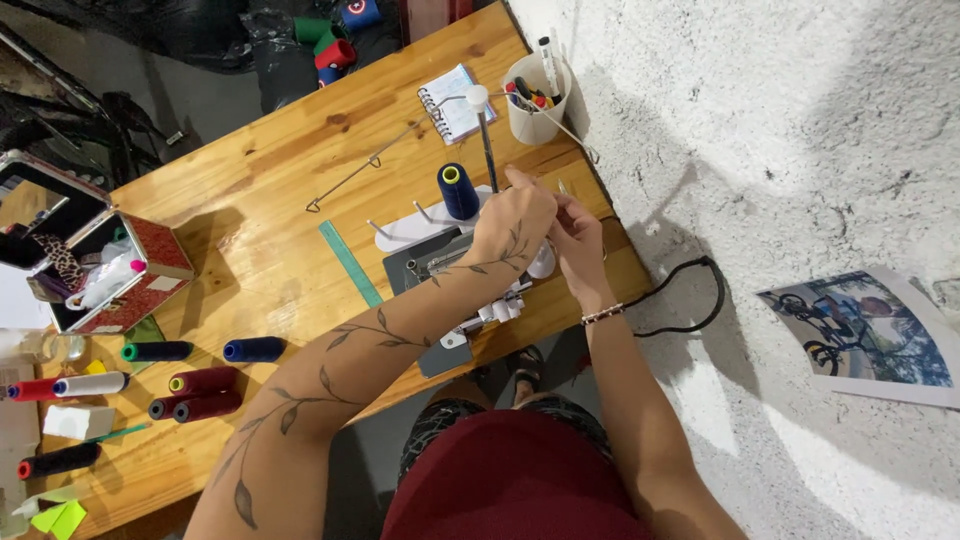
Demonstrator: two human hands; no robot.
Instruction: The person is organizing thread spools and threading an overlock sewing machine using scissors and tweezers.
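One dark navy thread cone (458,190) sits mounted on the grey-and-white overlock sewing machine (455,275) at the wooden desk (260,200) edge. Left hand (515,222) and right hand (575,240) pinch at fine thread above it; grip unclear. Threading appears unfinished.

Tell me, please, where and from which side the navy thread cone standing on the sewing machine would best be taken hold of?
Probably around the upper body of the navy thread cone, from directly above. It stands upright on a spindle of the sewing machine, so it lifts straight off. Its left side is open; the left hand and right hand crowd the right.
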